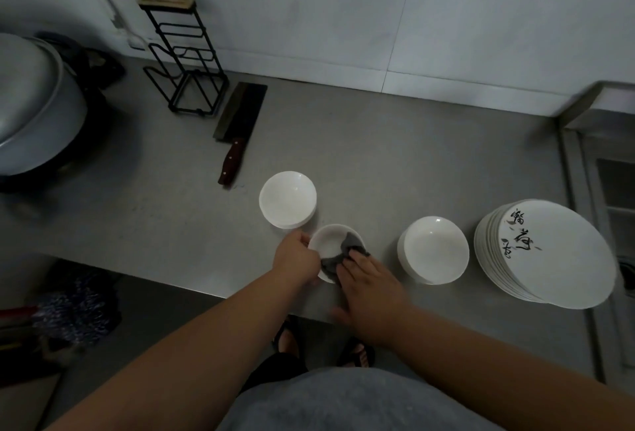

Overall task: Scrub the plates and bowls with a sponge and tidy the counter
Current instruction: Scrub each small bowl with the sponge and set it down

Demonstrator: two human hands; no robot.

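1. My left grip (pixel 297 253) holds the small white bowl (pixel 328 241) by its left rim. The fingers are curled round the edge.
2. My right grip (pixel 369 281) is flat and open. Its straight fingers press the gray sponge (pixel 348 245) down into the bowl. The sponge looks soft and floppy, and part of it hangs over the near rim.
3. The bowl is near the front edge of the gray surface (pixel 378 155). I cannot tell if it rests there or is lifted a little.
4. Just behind it, to the left, is a stack of small bowls (pixel 288 198).
5. To the right is a stack of bigger bowls (pixel 434 250). Beside that is a stack of plates (pixel 567 269), and the top one has black writing on it.
6. Farther back lies a cleaver (pixel 238 121) with a brown handle. It is next to a black wire rack (pixel 185 63) by the wall.
7. Far left is a big gray pot lid (pixel 31 104).
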